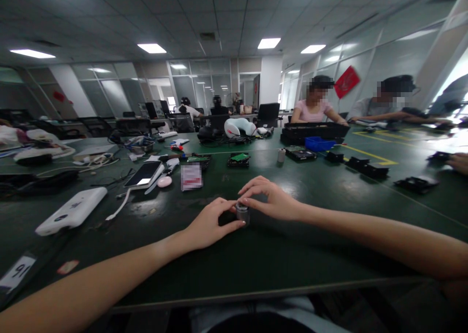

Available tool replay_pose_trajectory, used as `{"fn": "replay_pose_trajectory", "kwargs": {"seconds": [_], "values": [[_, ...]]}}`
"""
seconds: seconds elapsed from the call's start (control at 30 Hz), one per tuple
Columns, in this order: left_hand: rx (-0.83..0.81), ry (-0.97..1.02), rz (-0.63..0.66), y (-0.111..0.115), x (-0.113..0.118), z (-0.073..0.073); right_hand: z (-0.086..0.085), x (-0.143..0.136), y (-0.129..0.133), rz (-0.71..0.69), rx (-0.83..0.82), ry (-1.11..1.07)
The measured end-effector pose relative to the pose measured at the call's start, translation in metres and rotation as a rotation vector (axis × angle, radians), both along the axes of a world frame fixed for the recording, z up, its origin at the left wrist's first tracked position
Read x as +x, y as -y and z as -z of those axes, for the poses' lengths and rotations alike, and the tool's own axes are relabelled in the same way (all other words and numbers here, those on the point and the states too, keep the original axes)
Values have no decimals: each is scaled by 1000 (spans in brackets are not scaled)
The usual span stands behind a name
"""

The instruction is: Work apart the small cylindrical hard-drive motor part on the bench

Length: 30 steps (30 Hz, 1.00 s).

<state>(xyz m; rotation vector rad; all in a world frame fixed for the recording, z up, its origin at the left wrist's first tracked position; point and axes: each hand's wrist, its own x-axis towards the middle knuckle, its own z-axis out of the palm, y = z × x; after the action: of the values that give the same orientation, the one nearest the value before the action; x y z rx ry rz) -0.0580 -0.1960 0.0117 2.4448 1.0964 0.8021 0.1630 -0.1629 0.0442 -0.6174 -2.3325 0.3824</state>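
A small grey cylindrical container (243, 217) stands upright on the dark green table in front of me. My left hand (211, 222) wraps thumb and fingers around its side. Over its top, the thumb and fingertips of my right hand (268, 200) come together in a pinch at the rim. Whatever lies between those fingertips is too small to make out. Beyond my hands lie a hard drive with a white label (191, 176) and another drive with a green circuit board (238, 159). A second small cylinder (281, 155) stands farther back.
At left are a white device (72, 211), a phone (144, 174) and cables. A blue bin (320, 144) sits before a black tray (292, 133) at back right, with black parts (366, 167) nearby. Co-workers sit across the table. Its near edge (278, 291) runs close to my body.
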Motion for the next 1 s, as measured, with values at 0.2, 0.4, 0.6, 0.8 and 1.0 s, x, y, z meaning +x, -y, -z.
{"fn": "replay_pose_trajectory", "kwargs": {"seconds": [0.2, 0.4, 0.6, 0.8, 1.0], "values": [[-6, -13, 0, 1, 1, -2, -6, 1, -2, 104, -58, -123], [-4, -11, -6, 1, 1, -1, 1, 1, -3, 18, -59, -46], [-9, -9, -4, 0, 0, 0, 2, -2, -3, -14, -81, -89], [4, -20, -21, 0, -1, 1, -3, 25, -24, 10, -57, -81], [-9, -21, -16, 2, -1, -2, 19, 54, -35, -63, -143, 335]]}}
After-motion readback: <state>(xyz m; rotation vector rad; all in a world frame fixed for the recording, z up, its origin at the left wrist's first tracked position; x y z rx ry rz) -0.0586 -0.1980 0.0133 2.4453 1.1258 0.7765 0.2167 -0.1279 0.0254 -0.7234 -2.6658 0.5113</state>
